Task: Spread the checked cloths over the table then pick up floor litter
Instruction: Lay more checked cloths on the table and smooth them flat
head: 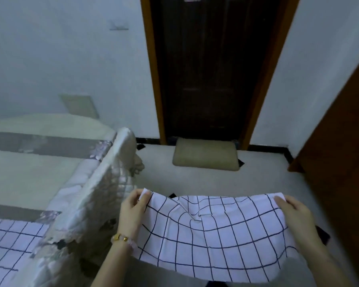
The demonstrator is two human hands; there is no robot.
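White black-checked cloth (211, 230) held outstretched above the floor. Left hand (133, 212) and right hand (294, 216) each pinch a far corner.

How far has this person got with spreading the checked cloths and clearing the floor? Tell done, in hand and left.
Done: one checked cloth seems to lie spread at the lower left. In hand: the left hand and the right hand each pinch a corner of a second checked cloth, held up, sagging between them. Left: laying it down, then picking up the dark scraps on the floor.
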